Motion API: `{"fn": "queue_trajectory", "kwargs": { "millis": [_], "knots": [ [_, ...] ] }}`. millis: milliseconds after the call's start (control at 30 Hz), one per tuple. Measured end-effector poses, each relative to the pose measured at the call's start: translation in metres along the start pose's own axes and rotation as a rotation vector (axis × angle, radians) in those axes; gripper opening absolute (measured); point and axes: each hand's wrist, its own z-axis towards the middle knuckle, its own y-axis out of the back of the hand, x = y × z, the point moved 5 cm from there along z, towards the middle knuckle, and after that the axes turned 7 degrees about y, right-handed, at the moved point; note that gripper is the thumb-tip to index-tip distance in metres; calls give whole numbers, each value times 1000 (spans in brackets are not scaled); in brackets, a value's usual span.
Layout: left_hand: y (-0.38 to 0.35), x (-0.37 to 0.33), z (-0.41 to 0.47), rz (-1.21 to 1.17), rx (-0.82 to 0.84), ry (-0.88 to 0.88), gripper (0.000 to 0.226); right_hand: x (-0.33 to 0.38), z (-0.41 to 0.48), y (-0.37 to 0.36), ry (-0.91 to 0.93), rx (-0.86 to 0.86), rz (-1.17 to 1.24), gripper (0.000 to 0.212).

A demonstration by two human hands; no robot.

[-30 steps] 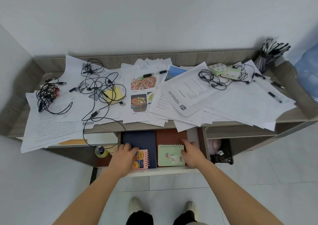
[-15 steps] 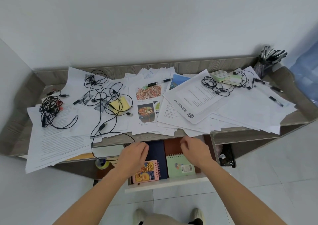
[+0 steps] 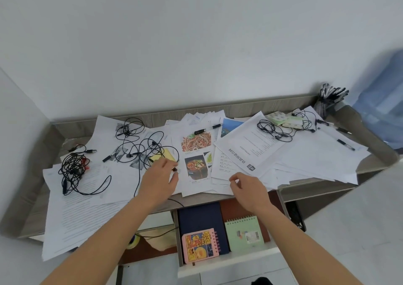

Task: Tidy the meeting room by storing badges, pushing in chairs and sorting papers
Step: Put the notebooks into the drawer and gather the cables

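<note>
Loose white papers [image 3: 305, 154] cover the wooden desk [image 3: 370, 162], some printed with food photos [image 3: 196, 143]. My left hand [image 3: 158, 181] reaches over the sheets, its fingertips by a small earbud [image 3: 174, 169] of a black cable [image 3: 139, 149] and a yellow sticky pad [image 3: 165, 155]. Over the front edge of the printed sheets [image 3: 250, 151] hovers my right hand [image 3: 249, 190], fingers loosely curled, no sheet lifted. Below the desk a drawer [image 3: 229, 263] stands pulled out, holding a navy notebook [image 3: 200, 219], a pink spiral notebook [image 3: 199, 246] and a green spiral notebook [image 3: 244, 233].
A tangled black cable bundle [image 3: 73, 171] lies at the left, another cable [image 3: 274, 130] at the back right. Pens [image 3: 207, 129] lie on the sheets, and a pen holder [image 3: 329, 101] stands in the far right corner. A tape roll [image 3: 133, 241] sits under the desk.
Both hands rose out of the drawer onto the desk top. The view has tilted up, so the drawer now sits lower in the picture.
</note>
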Motion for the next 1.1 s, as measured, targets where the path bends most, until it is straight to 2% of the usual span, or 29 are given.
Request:
{"fn": "queue_trajectory", "kwargs": {
  "millis": [133,300,400,500,600,667,733,833,1000,1100],
  "knots": [
    [-3,23,18,31,40,91,24,5,21,4,28,7,-36,24],
    [-5,21,41,72,-12,152,32,7,71,1,93,74,-60,25],
    [-7,16,57,155,-1,306,62,4,94,-1,120,135,-68,25],
    [-18,13,77,344,178,545,88,-7,114,-4,144,190,-34,23],
    [-35,23,80,262,365,789,111,-21,125,-8,157,223,18,18],
    [-46,32,75,226,396,876,116,-25,128,-12,190,247,16,15],
    [-47,35,74,240,345,895,114,-25,132,-13,220,264,23,14],
    [-38,31,79,198,268,870,100,-27,138,-12,218,276,47,15],
    [-15,31,88,117,75,790,38,-26,138,-12,210,253,61,14],
    [-2,31,94,33,-45,794,25,-26,135,-13,197,231,68,12]
  ]
}}
